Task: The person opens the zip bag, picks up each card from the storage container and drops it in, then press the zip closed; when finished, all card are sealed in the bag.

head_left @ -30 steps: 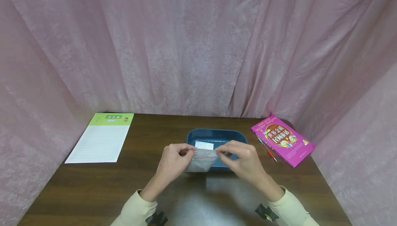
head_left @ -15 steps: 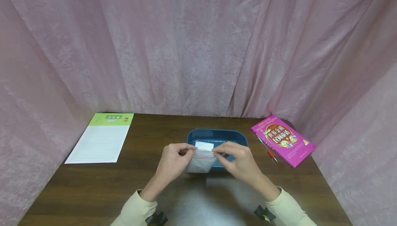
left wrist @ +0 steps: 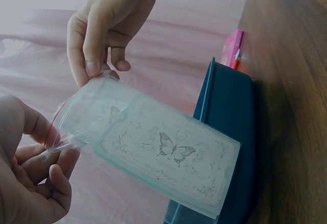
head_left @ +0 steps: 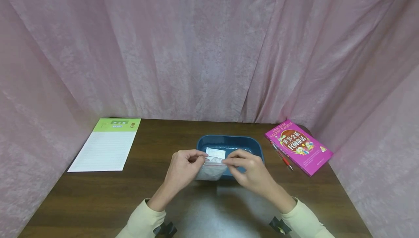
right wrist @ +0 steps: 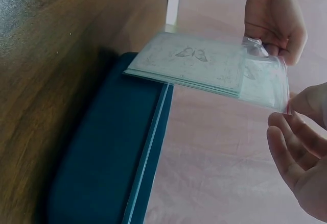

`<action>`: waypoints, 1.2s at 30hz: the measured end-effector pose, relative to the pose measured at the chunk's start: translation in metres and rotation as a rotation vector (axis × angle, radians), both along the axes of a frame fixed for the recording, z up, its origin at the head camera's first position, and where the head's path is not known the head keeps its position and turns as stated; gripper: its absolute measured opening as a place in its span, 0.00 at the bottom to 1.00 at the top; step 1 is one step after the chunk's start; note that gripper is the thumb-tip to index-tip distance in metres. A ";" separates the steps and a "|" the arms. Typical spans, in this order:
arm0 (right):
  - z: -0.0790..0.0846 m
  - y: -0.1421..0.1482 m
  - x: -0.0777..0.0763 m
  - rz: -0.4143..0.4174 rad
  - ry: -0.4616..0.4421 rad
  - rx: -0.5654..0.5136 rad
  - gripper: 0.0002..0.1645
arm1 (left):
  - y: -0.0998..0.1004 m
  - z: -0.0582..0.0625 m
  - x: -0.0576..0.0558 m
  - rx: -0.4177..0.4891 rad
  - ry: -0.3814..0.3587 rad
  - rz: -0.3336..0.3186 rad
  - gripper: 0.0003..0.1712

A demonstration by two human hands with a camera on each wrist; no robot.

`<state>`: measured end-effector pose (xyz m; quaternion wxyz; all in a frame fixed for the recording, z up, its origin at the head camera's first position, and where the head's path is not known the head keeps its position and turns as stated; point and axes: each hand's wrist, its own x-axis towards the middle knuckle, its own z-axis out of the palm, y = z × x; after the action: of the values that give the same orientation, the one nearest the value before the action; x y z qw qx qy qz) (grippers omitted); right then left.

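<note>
A clear zip-lock bag [head_left: 211, 171] with a red line along its mouth is held over the near rim of a blue basket [head_left: 229, 138]. Inside the bag sits a stack of pale cards [left wrist: 171, 150] printed with a butterfly. My left hand [head_left: 184, 169] pinches one end of the bag's mouth between thumb and fingers. At the other end, my right hand [head_left: 250, 169] pinches the mouth with thumb and fingertips. In the head view the bag's top edges stand slightly apart. Behind the bag, a white printed card [head_left: 215, 153] shows within the basket's outline.
A lined writing pad [head_left: 108, 149] with a green header lies at the left of the wooden table [head_left: 108, 201]. On the right lie a magenta book [head_left: 298, 147] and a red pen [head_left: 283, 158] beside it. Pink curtains [head_left: 203, 49] hang around the table's back and sides.
My right hand has shifted a little left along the bag's mouth, and the top edges have parted slightly. My left hand stays where it was.
</note>
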<state>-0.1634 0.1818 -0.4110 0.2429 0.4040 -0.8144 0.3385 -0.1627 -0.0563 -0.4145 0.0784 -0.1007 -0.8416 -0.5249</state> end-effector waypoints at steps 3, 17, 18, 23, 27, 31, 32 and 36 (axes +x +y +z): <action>0.001 0.001 0.002 -0.004 -0.047 0.024 0.12 | 0.000 0.000 0.000 0.003 0.004 0.002 0.10; 0.006 -0.001 0.004 -0.042 -0.114 0.130 0.12 | -0.002 0.001 0.002 0.001 -0.010 -0.022 0.09; 0.006 -0.001 0.004 -0.042 -0.109 0.127 0.12 | -0.002 0.001 0.002 0.002 -0.010 -0.023 0.09; 0.008 -0.002 0.003 -0.022 -0.076 0.104 0.08 | -0.003 0.001 0.002 -0.001 -0.012 -0.022 0.10; 0.008 -0.003 0.001 -0.006 -0.070 0.097 0.07 | -0.003 0.000 0.002 -0.018 -0.022 -0.020 0.09; 0.008 -0.004 0.000 -0.001 -0.090 0.091 0.04 | -0.003 0.003 0.003 -0.044 -0.017 -0.021 0.07; 0.007 -0.005 0.000 0.001 -0.092 0.088 0.03 | -0.003 0.004 0.004 -0.049 -0.016 -0.021 0.07; 0.007 -0.005 0.000 0.003 -0.094 0.080 0.04 | -0.004 0.004 0.004 -0.066 -0.017 -0.015 0.06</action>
<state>-0.1639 0.1765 -0.4036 0.1873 0.3981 -0.8373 0.3245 -0.1587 -0.0603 -0.4103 0.0638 -0.1052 -0.8583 -0.4981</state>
